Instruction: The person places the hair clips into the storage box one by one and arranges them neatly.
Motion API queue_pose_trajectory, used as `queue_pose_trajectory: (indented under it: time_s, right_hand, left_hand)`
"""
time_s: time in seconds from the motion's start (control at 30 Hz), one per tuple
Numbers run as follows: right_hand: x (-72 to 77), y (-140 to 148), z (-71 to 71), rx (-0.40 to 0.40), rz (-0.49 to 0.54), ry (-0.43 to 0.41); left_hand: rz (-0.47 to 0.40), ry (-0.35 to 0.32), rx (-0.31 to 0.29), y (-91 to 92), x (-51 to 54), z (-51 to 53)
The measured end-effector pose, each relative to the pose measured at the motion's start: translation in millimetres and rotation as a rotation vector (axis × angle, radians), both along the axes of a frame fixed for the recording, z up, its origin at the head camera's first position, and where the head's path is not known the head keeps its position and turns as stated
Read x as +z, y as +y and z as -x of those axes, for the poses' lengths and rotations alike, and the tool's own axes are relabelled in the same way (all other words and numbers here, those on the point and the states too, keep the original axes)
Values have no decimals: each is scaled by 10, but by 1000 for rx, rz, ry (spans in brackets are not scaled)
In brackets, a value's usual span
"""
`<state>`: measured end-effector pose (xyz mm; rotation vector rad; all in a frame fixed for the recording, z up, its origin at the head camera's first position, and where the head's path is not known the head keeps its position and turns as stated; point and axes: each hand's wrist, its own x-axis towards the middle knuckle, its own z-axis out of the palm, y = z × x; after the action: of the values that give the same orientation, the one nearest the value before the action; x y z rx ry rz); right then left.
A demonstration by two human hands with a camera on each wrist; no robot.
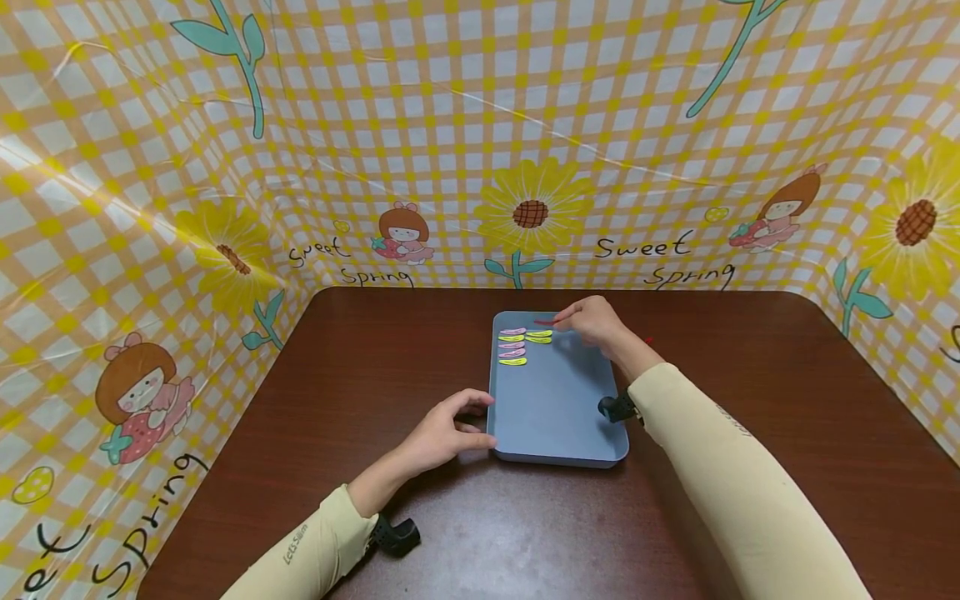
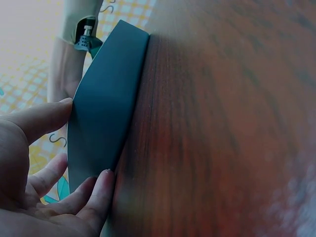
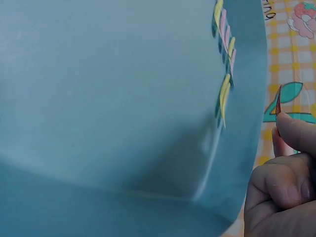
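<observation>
A blue-grey tray (image 1: 558, 408) lies on the table. My left hand (image 1: 446, 429) touches its near left side, fingers loosely bent; in the left wrist view the thumb is at the rim and fingertips (image 2: 104, 180) rest against the outer wall. Above the tray's far end, my right hand (image 1: 595, 321) pinches a red hair clip (image 1: 545, 322) between thumb and finger. That red clip (image 3: 279, 101) shows edge-on in the right wrist view. Inside the tray, pink hair clips (image 1: 512, 345) and yellow hair clips (image 1: 513, 362) form a left column. Two yellow clips (image 1: 538, 340) lie beside its far end.
A small red item (image 1: 649, 340) lies on the brown table (image 1: 360, 367) past my right forearm, mostly hidden. A checked, flower-printed sheet (image 1: 442, 150) stands round the back and sides. Each wrist wears a black camera mount (image 1: 396, 536).
</observation>
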<state>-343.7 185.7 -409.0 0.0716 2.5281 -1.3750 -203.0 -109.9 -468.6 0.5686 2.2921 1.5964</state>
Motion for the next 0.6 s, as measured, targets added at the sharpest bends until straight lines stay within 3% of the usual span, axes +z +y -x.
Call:
queue_pose_trajectory:
  time_s: [0.6]
  right_hand:
    - [-220,-125,-41,-31,-35,3]
  left_hand:
    - [-7,-22,4,4,-3,-2]
